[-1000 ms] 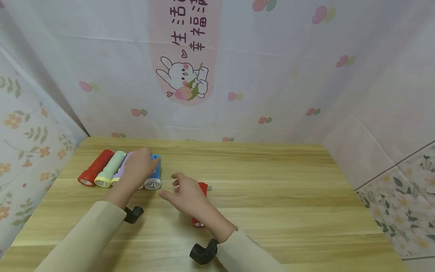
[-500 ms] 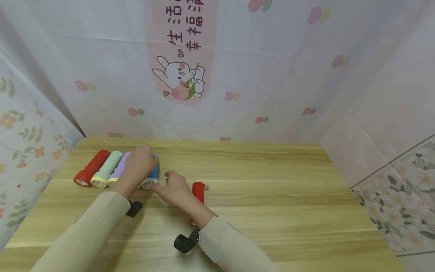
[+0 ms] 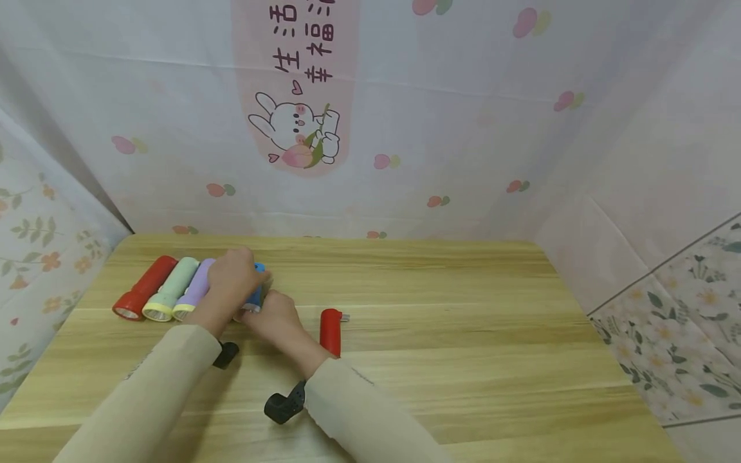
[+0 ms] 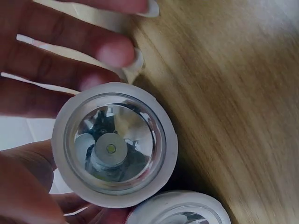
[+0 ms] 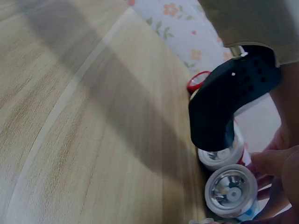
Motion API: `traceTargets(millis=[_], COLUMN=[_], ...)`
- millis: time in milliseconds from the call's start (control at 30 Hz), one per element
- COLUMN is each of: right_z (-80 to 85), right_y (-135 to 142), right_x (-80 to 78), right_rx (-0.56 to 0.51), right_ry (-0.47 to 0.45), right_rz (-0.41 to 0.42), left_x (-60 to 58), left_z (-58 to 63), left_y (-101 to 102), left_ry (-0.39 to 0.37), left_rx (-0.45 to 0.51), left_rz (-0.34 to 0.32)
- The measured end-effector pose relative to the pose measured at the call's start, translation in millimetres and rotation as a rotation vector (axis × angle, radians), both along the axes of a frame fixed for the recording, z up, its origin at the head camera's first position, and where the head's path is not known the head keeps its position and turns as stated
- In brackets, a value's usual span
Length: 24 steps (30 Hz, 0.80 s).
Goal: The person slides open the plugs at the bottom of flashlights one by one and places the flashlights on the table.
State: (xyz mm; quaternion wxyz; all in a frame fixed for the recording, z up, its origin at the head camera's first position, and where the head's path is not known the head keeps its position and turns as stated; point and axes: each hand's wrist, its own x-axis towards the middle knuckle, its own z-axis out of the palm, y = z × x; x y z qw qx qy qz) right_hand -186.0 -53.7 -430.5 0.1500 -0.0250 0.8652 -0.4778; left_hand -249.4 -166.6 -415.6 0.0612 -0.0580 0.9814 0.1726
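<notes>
A blue flashlight with a white rim lies at the right end of a row of flashlights. Over its back half, my left hand holds it from above. In the left wrist view, straight fingers reach down one side of its lens, with the thumb on the other side. My right hand grips the same flashlight near the head, its thumb beside the white rim in the right wrist view. Another white-rimmed flashlight lies alongside, mostly hidden under my left hand from above.
Red, pale green and purple flashlights continue the row leftward. A separate red flashlight with exposed plug prongs lies right of my right hand, partly behind the forearm. Patterned cloth hangs behind the wooden table.
My right hand has moved left and forward from beside the separate red flashlight onto the blue one's head. My left hand stays over the row. The head view has shifted slightly.
</notes>
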Motion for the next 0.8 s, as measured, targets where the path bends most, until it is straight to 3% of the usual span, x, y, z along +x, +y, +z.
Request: traceTargets(millis=[200, 333, 567, 800], right_z=[-1.5, -3.9, -7.9, -12.8], right_y=[-6.8, -9.0, -9.8, -5.9], right_x=[-3.1, -5.6, -8.7, -8.9], right_rx=[0.051, 0.109, 0.091, 0.069], right_ry=[0.009, 0.005, 0.012, -0.002], right_rz=[-0.072, -0.109, -0.132, -0.133], left_x=[-1.0, -1.4, -5.2, -0.5], left_z=[-3.0, -2.7, -7.4, -0.4], left_y=[1.3, 4.4, 7.7, 10.9], left_ry=[0.046, 0.03, 0.048, 0.042], left_rx=[-0.035, -0.052, -0.075, -0.071], left_rz=[-0.007, -0.016, -0.039, -0.053])
